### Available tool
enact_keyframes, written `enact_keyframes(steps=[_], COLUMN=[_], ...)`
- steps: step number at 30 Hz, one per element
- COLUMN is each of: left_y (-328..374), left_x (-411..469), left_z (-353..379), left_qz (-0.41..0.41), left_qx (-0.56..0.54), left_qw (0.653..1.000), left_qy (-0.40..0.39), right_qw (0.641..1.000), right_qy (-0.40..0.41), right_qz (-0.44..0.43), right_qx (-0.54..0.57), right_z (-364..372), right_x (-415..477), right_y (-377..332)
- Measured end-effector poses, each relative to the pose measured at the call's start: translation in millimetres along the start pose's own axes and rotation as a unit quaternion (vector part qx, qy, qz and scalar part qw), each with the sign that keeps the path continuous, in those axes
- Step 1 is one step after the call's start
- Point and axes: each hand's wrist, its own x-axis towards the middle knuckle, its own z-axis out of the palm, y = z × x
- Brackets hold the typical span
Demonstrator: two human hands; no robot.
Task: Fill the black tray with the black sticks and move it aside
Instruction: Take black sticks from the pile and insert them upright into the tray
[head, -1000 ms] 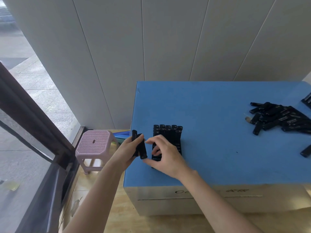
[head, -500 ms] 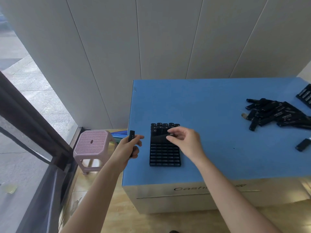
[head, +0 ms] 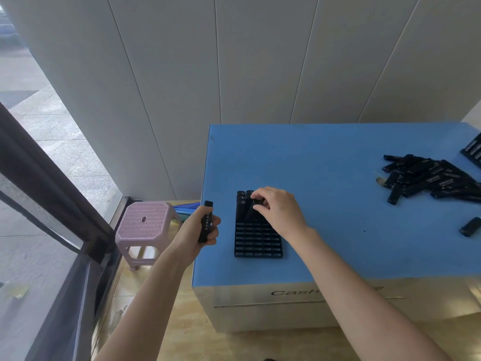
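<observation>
The black tray (head: pixel 258 243), a grid of small cells, lies near the front left of the blue table top (head: pixel 325 162). Several black sticks stand upright in its far rows (head: pixel 242 204). My right hand (head: pixel 279 211) is over those rows and pinches the top of one stick (head: pixel 256 203) standing in the tray. My left hand (head: pixel 199 230) hovers at the table's left edge and grips one black stick (head: pixel 205 222) upright. A loose pile of black sticks (head: pixel 429 178) lies at the right of the table.
A single stick (head: pixel 470 226) lies apart near the right edge. Another black tray (head: pixel 473 152) shows at the far right. A pink plastic stool (head: pixel 145 227) stands on the floor left of the table, beside a dark window frame (head: pixel 52 178).
My right hand took a stick from my left hand, carried it up to the tray's far rows and now sets it there. My left hand stays at the edge with one stick left.
</observation>
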Motion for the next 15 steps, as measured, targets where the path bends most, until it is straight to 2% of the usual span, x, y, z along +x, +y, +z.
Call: enact_keyframes(steps=[4,9,15], left_y=[-2,-3,-3], left_x=[0,-1,-5], left_z=[0,0,6], left_qz=[0.004,0.014,0.021], left_qx=[0.005,0.023,0.016], left_qw=[1.000,1.000,1.000], left_qy=[0.001,-0.008,-0.002], right_qw=[1.000,0.998,0.999], right_qy=[-0.007,-0.058,-0.035], right_qz=[-0.008,-0.007,-0.013], right_qx=[0.001,0.001,-0.038], right_z=[-3,-5,6], right_x=[4,10,6], right_y=[-2,-3,-3])
